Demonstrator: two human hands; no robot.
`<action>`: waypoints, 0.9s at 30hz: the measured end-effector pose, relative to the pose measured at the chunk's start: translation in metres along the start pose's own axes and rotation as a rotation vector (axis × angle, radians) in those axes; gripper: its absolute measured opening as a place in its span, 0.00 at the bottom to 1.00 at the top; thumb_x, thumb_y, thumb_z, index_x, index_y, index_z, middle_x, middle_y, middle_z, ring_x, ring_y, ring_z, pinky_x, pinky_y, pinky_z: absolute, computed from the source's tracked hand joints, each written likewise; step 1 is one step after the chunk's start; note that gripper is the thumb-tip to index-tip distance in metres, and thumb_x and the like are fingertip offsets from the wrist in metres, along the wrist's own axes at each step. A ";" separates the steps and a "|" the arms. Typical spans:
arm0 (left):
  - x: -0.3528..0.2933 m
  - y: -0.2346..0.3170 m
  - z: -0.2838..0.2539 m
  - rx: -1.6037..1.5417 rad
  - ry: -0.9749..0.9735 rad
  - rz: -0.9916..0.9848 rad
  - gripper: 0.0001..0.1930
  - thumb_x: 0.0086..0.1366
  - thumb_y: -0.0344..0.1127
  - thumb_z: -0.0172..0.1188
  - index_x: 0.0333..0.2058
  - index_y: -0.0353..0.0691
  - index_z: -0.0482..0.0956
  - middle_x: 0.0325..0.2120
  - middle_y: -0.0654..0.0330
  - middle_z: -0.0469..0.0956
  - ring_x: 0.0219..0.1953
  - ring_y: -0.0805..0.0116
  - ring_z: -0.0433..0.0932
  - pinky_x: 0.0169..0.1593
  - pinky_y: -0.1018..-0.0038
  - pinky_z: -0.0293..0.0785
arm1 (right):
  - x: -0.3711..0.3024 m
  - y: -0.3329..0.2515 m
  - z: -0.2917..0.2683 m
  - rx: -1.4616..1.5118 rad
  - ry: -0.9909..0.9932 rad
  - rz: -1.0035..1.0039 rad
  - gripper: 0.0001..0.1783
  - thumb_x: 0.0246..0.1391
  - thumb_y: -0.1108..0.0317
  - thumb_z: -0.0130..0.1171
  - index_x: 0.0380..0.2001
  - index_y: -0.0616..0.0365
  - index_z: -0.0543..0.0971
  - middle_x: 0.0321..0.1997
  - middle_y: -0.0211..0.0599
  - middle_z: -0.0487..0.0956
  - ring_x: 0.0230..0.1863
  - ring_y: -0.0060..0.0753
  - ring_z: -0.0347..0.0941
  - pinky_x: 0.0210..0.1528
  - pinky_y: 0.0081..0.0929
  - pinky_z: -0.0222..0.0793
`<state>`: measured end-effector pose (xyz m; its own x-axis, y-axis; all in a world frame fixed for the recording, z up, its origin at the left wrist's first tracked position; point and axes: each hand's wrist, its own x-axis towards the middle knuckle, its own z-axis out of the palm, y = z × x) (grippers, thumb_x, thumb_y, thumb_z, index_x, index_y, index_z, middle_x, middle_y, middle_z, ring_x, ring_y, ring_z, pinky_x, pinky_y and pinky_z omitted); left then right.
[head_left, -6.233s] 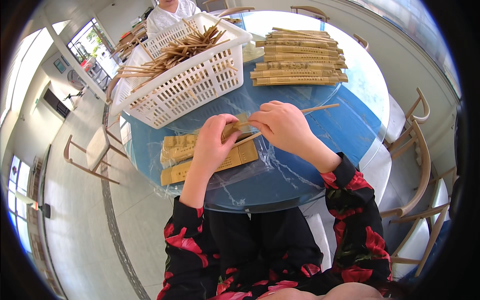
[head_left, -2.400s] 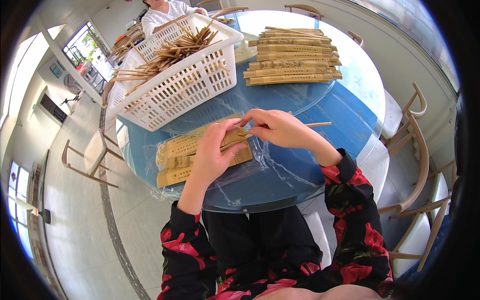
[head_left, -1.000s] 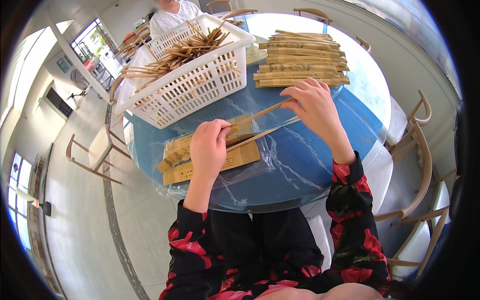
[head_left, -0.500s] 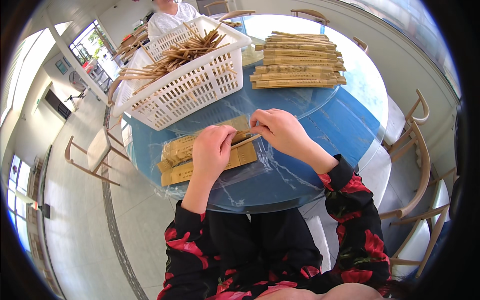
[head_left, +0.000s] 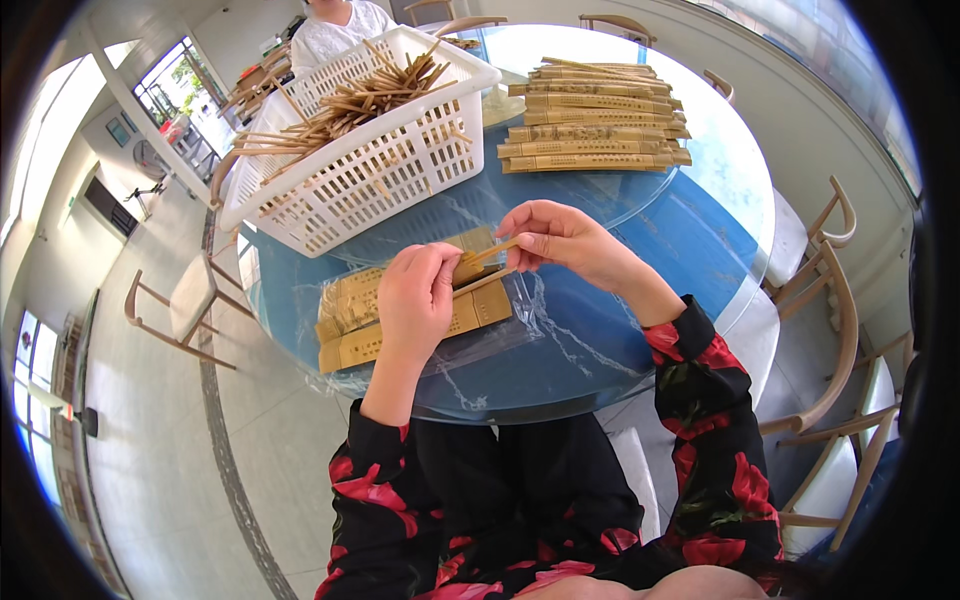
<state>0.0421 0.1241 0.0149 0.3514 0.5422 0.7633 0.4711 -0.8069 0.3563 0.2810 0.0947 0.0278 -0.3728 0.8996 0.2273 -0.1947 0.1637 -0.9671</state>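
Observation:
My left hand (head_left: 415, 300) pinches the opening of a brown paper sleeve, thumb against fingers, over the near edge of the table. Between the thumb and fingers of my right hand (head_left: 565, 245) is a wooden chopstick (head_left: 498, 250), its other end at the sleeve's mouth by my left fingertips. Another light stick (head_left: 485, 283) slants out below my left thumb. Under both hands lie flat brown paper sleeves (head_left: 350, 297) in rows on clear plastic wrap (head_left: 500, 340). My left palm hides part of them.
A white slatted basket (head_left: 370, 185) heaped with chopsticks (head_left: 370, 110) stands at the far left of the round blue glass table (head_left: 690, 230). A stack of filled sleeves (head_left: 595, 120) lies at the far right. A person in white (head_left: 335, 35) sits behind the basket. Wooden chairs (head_left: 190, 300) surround the table.
My right hand has risen slightly and turned, so the chopstick in its fingers shows more. My left hand has shifted a little to the left.

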 end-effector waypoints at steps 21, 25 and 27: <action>0.003 0.004 -0.001 0.057 0.096 0.095 0.06 0.58 0.23 0.65 0.34 0.40 0.80 0.28 0.59 0.80 0.34 0.56 0.78 0.38 0.65 0.74 | 0.008 0.027 0.024 -1.672 0.055 -0.575 0.04 0.46 0.66 0.65 0.28 0.47 0.81 0.35 0.23 0.71 0.45 0.26 0.70 0.44 0.27 0.67; 0.002 0.006 -0.003 0.042 0.095 0.100 0.06 0.59 0.21 0.63 0.34 0.37 0.81 0.31 0.58 0.81 0.36 0.57 0.79 0.40 0.68 0.75 | 0.008 0.035 0.029 -1.814 0.047 -0.607 0.04 0.44 0.67 0.64 0.26 0.47 0.79 0.35 0.22 0.71 0.44 0.24 0.69 0.43 0.24 0.67; 0.002 0.006 -0.003 0.039 0.095 0.090 0.05 0.60 0.21 0.63 0.34 0.36 0.81 0.31 0.58 0.81 0.36 0.57 0.79 0.40 0.68 0.75 | 0.009 0.037 0.033 -1.837 0.064 -0.634 0.02 0.44 0.67 0.63 0.24 0.47 0.80 0.35 0.20 0.72 0.45 0.24 0.68 0.43 0.23 0.67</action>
<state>0.0434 0.1196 0.0204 0.3161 0.4419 0.8395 0.4725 -0.8407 0.2646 0.2404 0.0949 -0.0021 -0.6047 0.5532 0.5729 0.7845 0.5376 0.3090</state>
